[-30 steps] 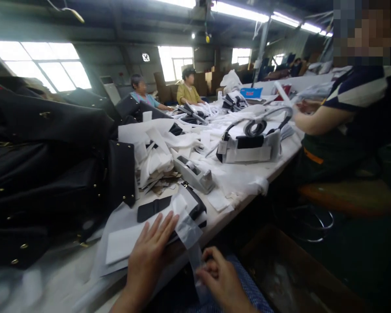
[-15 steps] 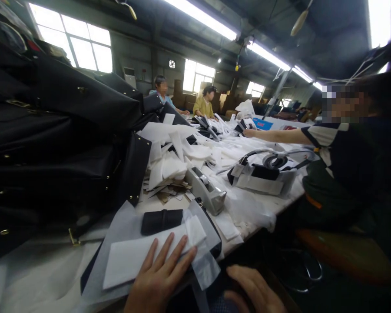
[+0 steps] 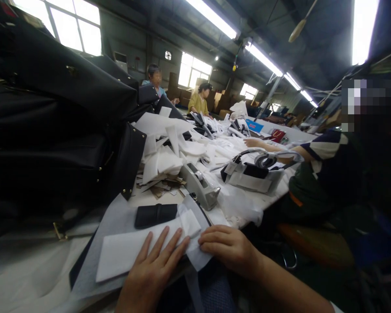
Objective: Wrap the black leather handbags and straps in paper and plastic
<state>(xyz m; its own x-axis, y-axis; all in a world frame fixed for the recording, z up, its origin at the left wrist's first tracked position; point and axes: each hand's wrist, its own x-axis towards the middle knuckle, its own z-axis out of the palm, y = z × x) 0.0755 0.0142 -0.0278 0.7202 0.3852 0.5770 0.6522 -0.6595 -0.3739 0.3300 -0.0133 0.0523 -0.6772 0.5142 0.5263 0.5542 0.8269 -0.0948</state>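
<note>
In front of me lies a black bag [image 3: 156, 215], partly covered by thin white tissue paper [image 3: 112, 219] and a folded white foam sheet [image 3: 117, 256]. My left hand [image 3: 153, 269] rests flat on the foam sheet, fingers spread. At the bag's right end, my right hand [image 3: 230, 248] has its fingers pressed together on the edge of the tissue paper; its thumb is hidden. Just beyond the bag stands a grey tape dispenser [image 3: 200, 187].
Large black bags [image 3: 61, 130] are heaped on the left. White foam sheets [image 3: 169, 161] and card scraps cover the table further back. A wrapped bag [image 3: 254, 174] sits to the right, near a co-worker's arm [image 3: 263, 144]. Two people work at the far end.
My right hand has moved up and left from beside the table edge onto the tissue paper at the bag's end. My left hand stays flat on the foam sheet. The camera view has shifted slightly.
</note>
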